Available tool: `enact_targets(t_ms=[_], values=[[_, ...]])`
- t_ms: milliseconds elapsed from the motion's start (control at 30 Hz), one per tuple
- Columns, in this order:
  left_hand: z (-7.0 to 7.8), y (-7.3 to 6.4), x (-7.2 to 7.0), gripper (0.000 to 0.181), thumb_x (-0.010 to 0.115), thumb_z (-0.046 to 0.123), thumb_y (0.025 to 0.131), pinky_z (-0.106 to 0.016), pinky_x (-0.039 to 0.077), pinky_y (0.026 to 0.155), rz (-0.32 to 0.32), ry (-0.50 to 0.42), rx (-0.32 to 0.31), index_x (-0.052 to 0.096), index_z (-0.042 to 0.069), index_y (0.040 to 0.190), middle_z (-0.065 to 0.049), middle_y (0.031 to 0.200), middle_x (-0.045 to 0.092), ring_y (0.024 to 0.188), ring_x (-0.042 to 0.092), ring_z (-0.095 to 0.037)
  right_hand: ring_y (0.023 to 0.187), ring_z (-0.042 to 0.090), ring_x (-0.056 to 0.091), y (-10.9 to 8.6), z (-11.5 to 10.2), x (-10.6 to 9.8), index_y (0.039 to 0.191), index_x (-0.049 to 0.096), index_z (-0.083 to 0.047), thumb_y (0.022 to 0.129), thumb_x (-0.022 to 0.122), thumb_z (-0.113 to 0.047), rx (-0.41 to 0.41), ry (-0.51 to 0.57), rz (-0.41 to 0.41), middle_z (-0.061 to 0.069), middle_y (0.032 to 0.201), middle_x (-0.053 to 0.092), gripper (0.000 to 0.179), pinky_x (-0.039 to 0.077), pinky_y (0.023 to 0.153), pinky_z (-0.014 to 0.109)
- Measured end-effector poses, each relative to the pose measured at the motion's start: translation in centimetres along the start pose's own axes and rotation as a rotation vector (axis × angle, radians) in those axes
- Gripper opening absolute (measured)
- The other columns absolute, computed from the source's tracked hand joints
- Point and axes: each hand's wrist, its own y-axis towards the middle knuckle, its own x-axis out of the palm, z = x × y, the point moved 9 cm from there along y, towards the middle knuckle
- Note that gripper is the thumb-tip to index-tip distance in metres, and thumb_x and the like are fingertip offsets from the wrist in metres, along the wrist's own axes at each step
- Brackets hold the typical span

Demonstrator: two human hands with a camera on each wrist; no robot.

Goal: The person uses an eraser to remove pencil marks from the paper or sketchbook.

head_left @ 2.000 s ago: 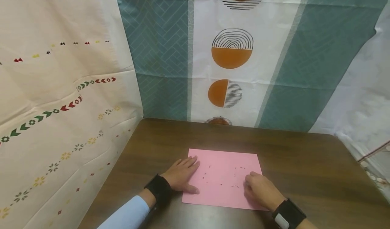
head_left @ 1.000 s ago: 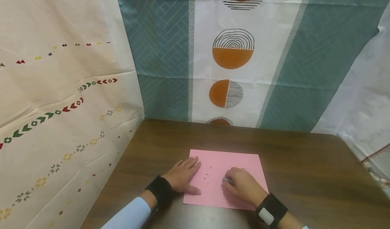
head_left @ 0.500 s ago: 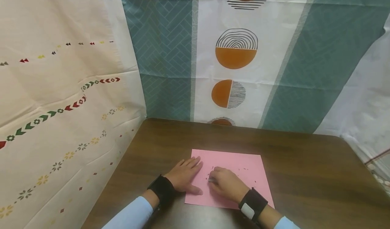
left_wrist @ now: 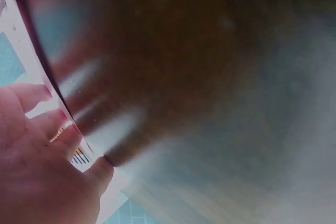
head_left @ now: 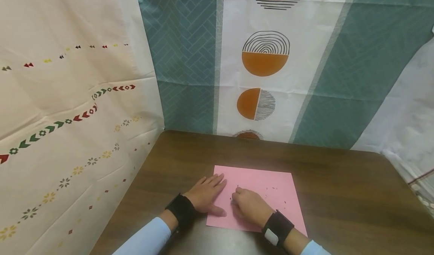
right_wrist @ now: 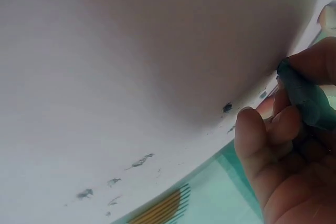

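Observation:
A pink sheet of paper (head_left: 261, 176) lies on the brown table, with several small dark marks (right_wrist: 140, 161) scattered over it. My left hand (head_left: 206, 194) rests flat on the sheet's left side, fingers spread and thumb apart. Over the left-middle part of the paper, my right hand (head_left: 252, 206) pinches a short, thick grey stick (right_wrist: 304, 95) between thumb and fingers. In the right wrist view the stick's dark tip is right at the paper. The hand hides part of the sheet and some of the marks in the head view.
The brown table (head_left: 339, 187) extends beyond the sheet on every visible side. A patterned cream cloth (head_left: 84, 134) hangs at the left, and a teal and white curtain (head_left: 190, 70) with orange circles hangs behind the table. Each wrist wears a black strap (head_left: 181, 209).
My right hand has moved left from the paper's right edge to its left-middle part, still holding the stick. A dark mark shows where it was. My left hand stays in place; the view shifts slightly.

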Motion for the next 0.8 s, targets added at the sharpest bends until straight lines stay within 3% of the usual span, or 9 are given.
enact_targets(t_ms=[233,533,800], values=[[0.0,0.0,0.0,0.097,0.054,0.071,0.074,-0.057,0.019,0.107,-0.003,-0.008,-0.001,0.026,0.012,0.147,-0.008,0.153,0.016,0.136,0.012,-0.026,0.060,0.006,0.047,-0.7,0.0,-0.2,0.075,0.061,-0.013,0.074,0.067,-0.011,-0.017,-0.034,0.022,-0.006,0.071,0.051,0.006,0.050,0.056,0.027],[-0.1,0.3,0.3,0.100,0.053,0.073,0.073,-0.056,0.018,0.108,-0.010,-0.013,-0.008,0.024,0.014,0.148,-0.007,0.154,0.014,0.137,0.010,-0.025,0.054,0.005,0.039,-2.6,2.7,-0.7,0.071,0.059,-0.015,0.075,0.062,-0.015,0.101,-0.048,0.039,-0.009,0.065,0.041,0.005,0.044,0.047,0.025],[0.0,0.1,0.2,0.101,0.053,0.073,0.072,-0.057,0.018,0.107,-0.015,-0.009,-0.011,0.024,0.013,0.147,-0.008,0.153,0.016,0.137,0.011,-0.026,0.055,0.005,0.038,-6.1,6.2,-2.0,0.070,0.056,-0.017,0.074,0.065,-0.017,0.206,-0.065,0.039,-0.011,0.064,0.040,0.009,0.045,0.050,0.025]])
